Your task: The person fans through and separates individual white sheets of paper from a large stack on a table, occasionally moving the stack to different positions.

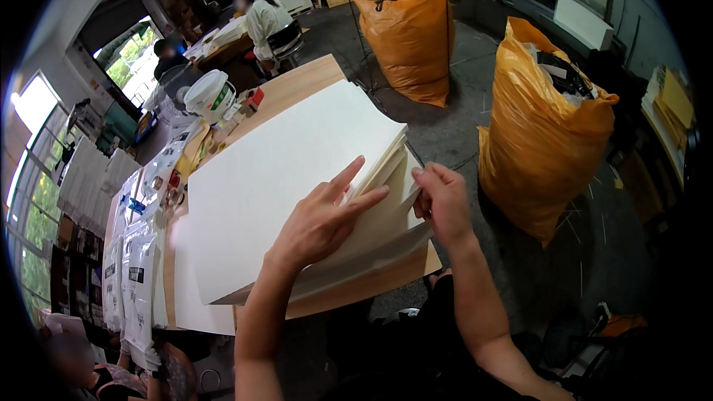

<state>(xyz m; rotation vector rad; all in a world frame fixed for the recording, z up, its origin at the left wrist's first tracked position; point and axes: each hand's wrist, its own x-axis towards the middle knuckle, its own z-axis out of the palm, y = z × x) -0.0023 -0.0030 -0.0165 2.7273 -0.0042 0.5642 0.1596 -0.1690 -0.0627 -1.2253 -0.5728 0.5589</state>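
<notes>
A thick stack of large white paper sheets [275, 171] lies on a wooden table in front of me. Its near right corner is fanned, with edges lifted and bent apart. My left hand [318, 221] rests against that corner, index and middle fingers stretched out and spread across the sheet edges; its thumb is hidden. Just to the right, my right hand [444, 200] pinches the corner of some sheets between thumb and curled fingers. How many sheets it holds cannot be made out.
Two orange bags [549, 134] stand on the floor to the right and ahead. A white bucket [210, 96] and plastic-wrapped packs [140, 275] line the wooden table's [316, 74] left side. One person [111, 379] works at lower left; two others sit farther back.
</notes>
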